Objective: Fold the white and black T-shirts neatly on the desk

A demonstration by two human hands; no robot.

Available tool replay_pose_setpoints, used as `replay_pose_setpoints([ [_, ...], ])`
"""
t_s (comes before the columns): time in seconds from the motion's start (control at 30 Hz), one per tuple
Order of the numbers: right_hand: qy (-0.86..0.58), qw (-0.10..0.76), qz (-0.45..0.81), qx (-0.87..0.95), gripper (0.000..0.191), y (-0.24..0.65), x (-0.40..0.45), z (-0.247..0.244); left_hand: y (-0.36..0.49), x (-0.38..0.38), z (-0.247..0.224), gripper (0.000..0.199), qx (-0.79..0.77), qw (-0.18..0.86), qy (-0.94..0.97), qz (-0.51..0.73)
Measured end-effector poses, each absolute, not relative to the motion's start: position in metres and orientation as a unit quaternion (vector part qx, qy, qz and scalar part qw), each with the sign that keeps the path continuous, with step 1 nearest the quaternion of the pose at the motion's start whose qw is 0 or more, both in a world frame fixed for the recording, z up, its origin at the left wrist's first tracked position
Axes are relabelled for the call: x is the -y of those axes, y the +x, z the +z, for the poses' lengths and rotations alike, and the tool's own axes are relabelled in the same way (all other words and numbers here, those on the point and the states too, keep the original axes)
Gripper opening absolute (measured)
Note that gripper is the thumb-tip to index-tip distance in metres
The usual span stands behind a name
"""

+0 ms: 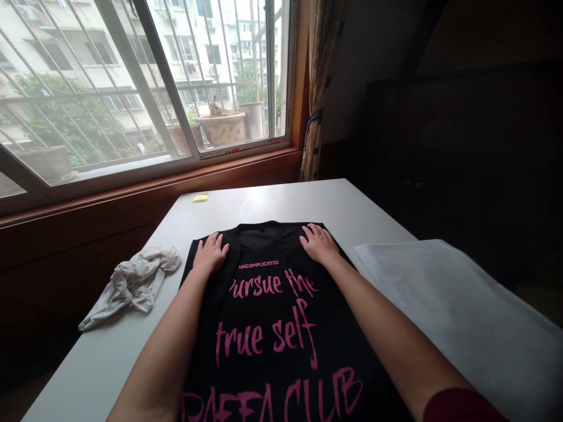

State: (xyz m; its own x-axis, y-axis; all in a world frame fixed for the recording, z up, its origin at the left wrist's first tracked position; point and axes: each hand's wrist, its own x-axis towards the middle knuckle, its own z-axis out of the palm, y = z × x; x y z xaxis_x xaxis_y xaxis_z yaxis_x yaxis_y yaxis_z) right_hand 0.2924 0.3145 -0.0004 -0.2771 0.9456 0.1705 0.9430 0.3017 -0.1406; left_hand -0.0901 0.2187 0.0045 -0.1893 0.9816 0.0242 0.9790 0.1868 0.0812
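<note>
Before me, a black T-shirt (264, 313) is displaying pink lettering (258, 265) against a white table (308, 202). An off-white cloth (132, 281) is showing at left, a whitish sheet (440, 293) at right, a yellow note (201, 198) far left. My maroon sleeve (460, 406) is appearing near right; far off, a patterned tan curtain (319, 76) is hanging.

Beyond the black T-shirt (266, 313), the white tabletop (294, 202) offers a broad open passage, with a yellow sticky note (201, 198) near its far left corner. A crumpled white cloth (134, 280) obstructs the left side; a flat white sheet (453, 305) covers much of the right.
</note>
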Motion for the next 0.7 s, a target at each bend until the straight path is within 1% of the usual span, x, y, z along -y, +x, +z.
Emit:
replay_pose_setpoints([
  [0.47, -0.593, 0.101, 0.013, 0.799, 0.06, 0.286, -0.344, -0.005, -0.094, -0.245, 0.007, 0.068, -0.775, 0.022, 0.631, 0.027],
  [0.7, -0.592, 0.092, 0.026, 0.8, 0.064, 0.286, -0.347, -0.006, -0.096, -0.247, 0.007, 0.071, -0.772, 0.025, 0.634, 0.024],
])
